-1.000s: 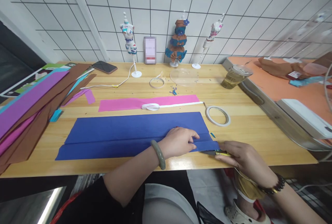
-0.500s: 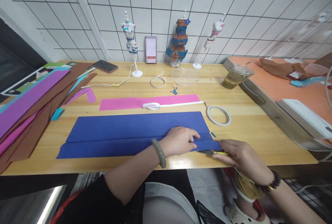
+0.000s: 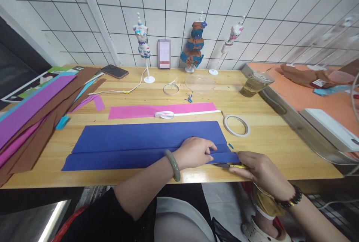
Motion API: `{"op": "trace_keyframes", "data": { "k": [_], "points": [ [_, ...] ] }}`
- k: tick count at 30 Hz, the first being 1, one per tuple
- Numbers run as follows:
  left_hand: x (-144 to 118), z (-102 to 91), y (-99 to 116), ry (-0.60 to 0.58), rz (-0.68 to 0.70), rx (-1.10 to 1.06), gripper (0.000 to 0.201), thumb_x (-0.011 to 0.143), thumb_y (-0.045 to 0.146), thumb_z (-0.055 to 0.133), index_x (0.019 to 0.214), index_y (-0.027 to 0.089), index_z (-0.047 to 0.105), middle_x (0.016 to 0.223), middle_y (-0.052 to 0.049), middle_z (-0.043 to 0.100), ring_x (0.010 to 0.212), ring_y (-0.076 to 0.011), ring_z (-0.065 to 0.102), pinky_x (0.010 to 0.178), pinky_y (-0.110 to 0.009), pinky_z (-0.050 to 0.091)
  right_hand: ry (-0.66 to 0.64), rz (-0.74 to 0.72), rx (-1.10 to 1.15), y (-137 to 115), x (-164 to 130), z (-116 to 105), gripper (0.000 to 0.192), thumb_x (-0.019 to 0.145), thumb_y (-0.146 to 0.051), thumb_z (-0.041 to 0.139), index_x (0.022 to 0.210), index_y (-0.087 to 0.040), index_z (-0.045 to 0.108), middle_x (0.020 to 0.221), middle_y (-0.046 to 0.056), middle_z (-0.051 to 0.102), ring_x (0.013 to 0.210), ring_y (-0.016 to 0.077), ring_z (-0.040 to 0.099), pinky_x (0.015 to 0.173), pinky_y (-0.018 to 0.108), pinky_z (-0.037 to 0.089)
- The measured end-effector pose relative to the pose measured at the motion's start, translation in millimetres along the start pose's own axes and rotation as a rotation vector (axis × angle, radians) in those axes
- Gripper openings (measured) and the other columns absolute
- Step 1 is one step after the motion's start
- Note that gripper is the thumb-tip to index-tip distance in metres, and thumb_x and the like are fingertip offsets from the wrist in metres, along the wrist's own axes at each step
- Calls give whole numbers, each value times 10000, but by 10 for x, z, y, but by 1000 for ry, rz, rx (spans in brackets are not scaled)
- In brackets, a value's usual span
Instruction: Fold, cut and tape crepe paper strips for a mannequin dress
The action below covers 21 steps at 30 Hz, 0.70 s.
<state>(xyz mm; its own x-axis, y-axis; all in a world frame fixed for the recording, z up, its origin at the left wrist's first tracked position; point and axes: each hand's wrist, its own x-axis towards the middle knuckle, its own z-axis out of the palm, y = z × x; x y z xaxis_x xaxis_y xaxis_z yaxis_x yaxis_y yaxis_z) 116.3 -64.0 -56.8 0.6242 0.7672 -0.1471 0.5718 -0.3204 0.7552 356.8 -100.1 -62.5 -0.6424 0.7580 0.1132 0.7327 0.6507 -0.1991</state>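
Observation:
A wide sheet of dark blue crepe-like paper or fabric (image 3: 117, 137) lies along the front of the table, with a fold or layer line running lengthwise. My left hand (image 3: 196, 150) rests palm down on its right part, fingers apart. At the sheet's lower right corner, my right hand (image 3: 256, 164) is closed around a slim yellow-and-black tool with a dark pointed end (image 3: 237, 166). Its exact kind is partly hidden by the fingers. The end of a narrow blue flap touches the right fingertips. A small blue scrap (image 3: 230, 146) lies just beyond the sheet's edge.
Behind the sheet are a pink strip (image 3: 129, 112), white ribbon (image 3: 165, 114) and a tape roll (image 3: 237, 125). Small dress forms (image 3: 141, 40) and a phone (image 3: 164, 53) stand by the wall. A drink cup (image 3: 254, 84) is at right, coloured strips (image 3: 39, 104) at left.
The view has shifted very slightly. Both hands, the blue sheet and the tool keep practically the same places.

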Motion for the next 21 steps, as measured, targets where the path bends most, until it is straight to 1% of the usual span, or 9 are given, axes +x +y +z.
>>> {"op": "trace_keyframes", "data": {
  "k": [7, 14, 17, 21],
  "points": [
    [-2, 6, -8, 3, 1, -6, 306, 736, 254, 594, 1040, 244, 633, 893, 24, 695, 819, -155, 620, 724, -266, 427, -7, -18, -34, 20, -7, 13, 286, 856, -411, 511, 673, -193, 488, 651, 24, 574, 591, 129, 555, 554, 232, 378],
    [-5, -2, -5, 1, -3, 1, 306, 737, 249, 590, 1040, 250, 630, 902, 31, 693, 821, -148, 618, 728, -260, 425, 17, -38, -71, -17, 21, -7, 315, 862, -410, 500, 637, -199, 439, 587, -9, 518, 525, 108, 515, 516, 228, 349],
    [-6, -4, -7, 2, -7, -7, 309, 736, 259, 592, 1042, 248, 632, 915, 25, 692, 825, -150, 619, 734, -261, 427, 23, -50, -75, -28, 40, -7, 313, 859, -411, 505, 636, -198, 450, 606, 8, 550, 536, 118, 531, 520, 234, 359],
    [-11, -11, 3, -3, -11, -14, 306, 738, 255, 591, 1041, 245, 634, 911, 19, 694, 823, -156, 621, 745, -271, 433, 25, -60, -82, -22, 38, 1, 295, 862, -402, 500, 653, -195, 490, 679, 44, 612, 595, 142, 577, 548, 242, 384]
  ]
}}
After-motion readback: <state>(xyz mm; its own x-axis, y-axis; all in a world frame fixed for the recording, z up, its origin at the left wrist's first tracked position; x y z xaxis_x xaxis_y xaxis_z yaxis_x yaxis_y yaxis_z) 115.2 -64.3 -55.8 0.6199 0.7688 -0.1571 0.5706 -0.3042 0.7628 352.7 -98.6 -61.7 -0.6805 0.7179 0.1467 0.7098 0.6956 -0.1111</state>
